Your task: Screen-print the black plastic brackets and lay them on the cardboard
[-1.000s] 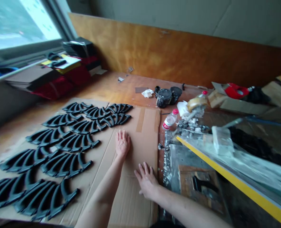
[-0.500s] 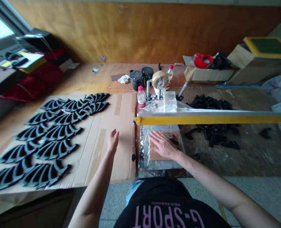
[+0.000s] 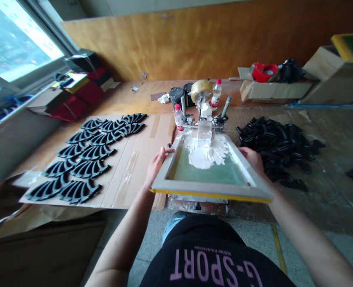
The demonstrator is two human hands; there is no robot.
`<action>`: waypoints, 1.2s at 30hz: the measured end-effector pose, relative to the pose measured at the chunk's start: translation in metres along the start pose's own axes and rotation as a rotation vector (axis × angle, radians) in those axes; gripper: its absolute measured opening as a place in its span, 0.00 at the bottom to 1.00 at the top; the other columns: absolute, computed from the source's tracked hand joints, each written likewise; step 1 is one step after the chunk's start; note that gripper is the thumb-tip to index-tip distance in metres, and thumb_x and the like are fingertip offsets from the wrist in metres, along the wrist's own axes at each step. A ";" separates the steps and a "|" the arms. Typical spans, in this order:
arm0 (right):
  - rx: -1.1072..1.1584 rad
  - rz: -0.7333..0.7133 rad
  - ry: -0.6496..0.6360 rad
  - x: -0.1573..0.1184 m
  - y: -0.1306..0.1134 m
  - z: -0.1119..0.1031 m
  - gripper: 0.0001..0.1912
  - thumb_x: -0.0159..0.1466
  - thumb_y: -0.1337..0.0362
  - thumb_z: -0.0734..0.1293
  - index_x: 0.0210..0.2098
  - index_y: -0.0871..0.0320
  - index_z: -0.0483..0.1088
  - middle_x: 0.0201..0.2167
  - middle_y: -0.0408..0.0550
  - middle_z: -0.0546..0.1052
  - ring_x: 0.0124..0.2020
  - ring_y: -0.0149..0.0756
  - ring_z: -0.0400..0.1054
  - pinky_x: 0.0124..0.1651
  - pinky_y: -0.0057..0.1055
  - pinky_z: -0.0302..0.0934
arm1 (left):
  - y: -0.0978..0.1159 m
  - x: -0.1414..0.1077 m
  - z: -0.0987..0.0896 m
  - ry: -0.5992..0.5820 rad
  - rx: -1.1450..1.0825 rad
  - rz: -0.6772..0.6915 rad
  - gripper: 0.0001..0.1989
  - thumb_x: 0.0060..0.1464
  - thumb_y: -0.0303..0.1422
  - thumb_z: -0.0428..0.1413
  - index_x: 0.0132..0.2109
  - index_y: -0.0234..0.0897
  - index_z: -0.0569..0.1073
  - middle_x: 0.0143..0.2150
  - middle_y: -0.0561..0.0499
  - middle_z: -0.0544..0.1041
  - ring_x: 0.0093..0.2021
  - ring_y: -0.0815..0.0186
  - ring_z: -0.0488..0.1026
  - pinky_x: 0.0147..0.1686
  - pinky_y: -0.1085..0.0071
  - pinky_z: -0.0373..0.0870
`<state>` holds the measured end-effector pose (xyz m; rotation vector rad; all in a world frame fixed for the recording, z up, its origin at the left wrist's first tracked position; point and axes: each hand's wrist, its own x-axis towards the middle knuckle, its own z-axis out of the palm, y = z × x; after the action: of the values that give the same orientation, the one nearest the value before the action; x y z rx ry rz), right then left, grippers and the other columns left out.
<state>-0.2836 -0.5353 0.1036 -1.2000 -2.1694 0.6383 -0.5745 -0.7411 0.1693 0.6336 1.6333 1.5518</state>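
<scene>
A screen printing frame (image 3: 212,190) lies low in front of me, with white paste (image 3: 204,157) spread over the far part of its green mesh (image 3: 191,175). My left hand (image 3: 157,165) grips the frame's left side, thumb and fingers at the edge. On the opposite side my right hand (image 3: 253,158) holds the right edge, part of it hidden by the frame. A clear block (image 3: 204,133) stands upright at the far end, by the metal clamp (image 3: 221,119). The frame covers most of the base plate below.
Rows of black curved parts (image 3: 89,169) lie on cardboard (image 3: 143,159) to the left. A heap of black parts (image 3: 272,139) sits on the right. Bottles (image 3: 179,118), a tape roll (image 3: 201,91) and dark tubs (image 3: 176,95) stand behind. Boxes (image 3: 276,91) line the back right.
The frame has come down from its raised, edge-on position, showing its mesh and paste. Both hands have moved to its sides; the right one has left the plate. The view has shifted left.
</scene>
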 end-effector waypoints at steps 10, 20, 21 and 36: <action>-0.385 -0.356 -0.342 0.033 -0.102 0.064 0.14 0.61 0.66 0.69 0.46 0.61 0.71 0.46 0.57 0.74 0.48 0.45 0.68 0.49 0.37 0.62 | -0.126 0.003 -0.010 -0.001 0.201 -0.142 0.38 0.49 0.43 0.60 0.65 0.39 0.64 0.25 0.56 0.72 0.23 0.70 0.68 0.24 0.75 0.63; -0.282 -0.741 -0.651 -0.032 -0.086 0.041 0.08 0.60 0.73 0.63 0.34 0.56 0.73 0.33 0.46 0.76 0.37 0.36 0.68 0.37 0.29 0.57 | -0.126 0.002 -0.012 0.027 0.219 -0.150 0.32 0.49 0.44 0.60 0.60 0.37 0.70 0.27 0.55 0.73 0.27 0.68 0.71 0.27 0.74 0.66; -0.290 -0.712 -0.609 -0.033 -0.086 0.042 0.07 0.61 0.72 0.63 0.34 0.56 0.73 0.33 0.46 0.76 0.37 0.37 0.68 0.37 0.29 0.57 | -0.125 0.001 -0.012 0.024 0.212 -0.150 0.32 0.49 0.44 0.60 0.60 0.36 0.70 0.27 0.54 0.73 0.27 0.68 0.71 0.27 0.74 0.66; -0.224 -0.310 -0.170 0.057 -0.102 0.031 0.26 0.65 0.54 0.67 0.61 0.50 0.64 0.42 0.47 0.79 0.38 0.40 0.73 0.40 0.32 0.62 | -0.065 -0.010 -0.015 -0.049 0.067 -0.160 0.35 0.50 0.48 0.60 0.63 0.40 0.66 0.29 0.55 0.75 0.24 0.71 0.69 0.22 0.76 0.63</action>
<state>-0.3895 -0.5387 0.1617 -0.9123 -2.5567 0.3833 -0.5704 -0.7666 0.1069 0.5582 1.6627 1.3614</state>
